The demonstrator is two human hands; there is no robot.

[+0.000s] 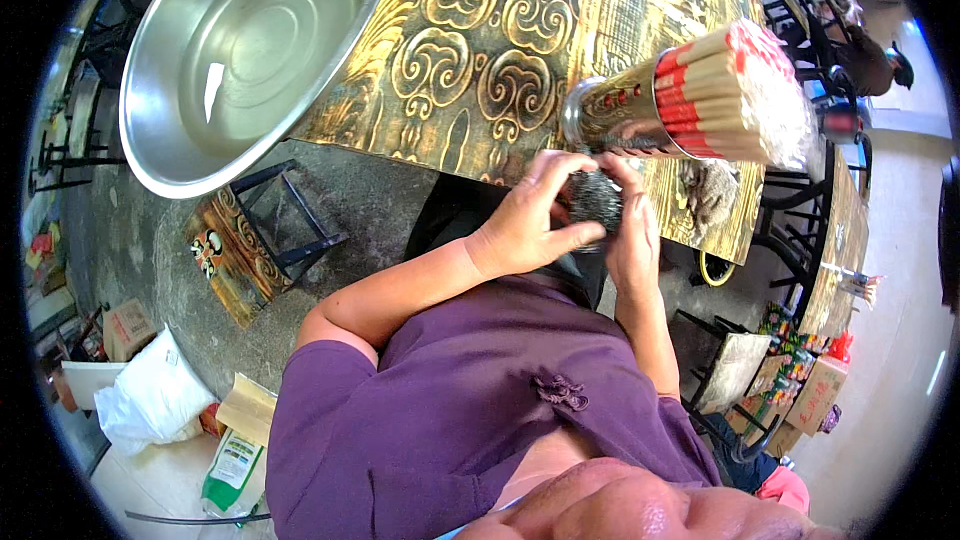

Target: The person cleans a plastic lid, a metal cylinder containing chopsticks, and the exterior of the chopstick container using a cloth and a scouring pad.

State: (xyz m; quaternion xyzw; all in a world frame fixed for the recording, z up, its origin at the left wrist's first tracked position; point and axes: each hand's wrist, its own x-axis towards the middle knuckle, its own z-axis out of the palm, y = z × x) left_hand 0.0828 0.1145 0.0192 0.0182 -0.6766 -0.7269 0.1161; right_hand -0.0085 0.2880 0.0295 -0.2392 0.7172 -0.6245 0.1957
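My left hand (536, 217) and my right hand (636, 232) hold a dark, wiry ball (595, 200) between them, at the near edge of the carved wooden table (480, 101). It looks like a steel-wool scourer, and fingers cover parts of it. Just beyond my fingertips a shiny metal holder (619, 109) appears tilted in the fisheye view, packed with paper-wrapped chopsticks (709, 101) with red and pale wrapping. A crumpled grey-brown cloth (710, 191) lies on the table to the right of my right hand.
A large steel basin (161, 109) with clear liquid stands at the table's left end. On the floor to the left is a painted wooden stool (240, 255). Behind it are a white sack (154, 394) and a cardboard box (127, 330). Another person (866, 64) is at the far right.
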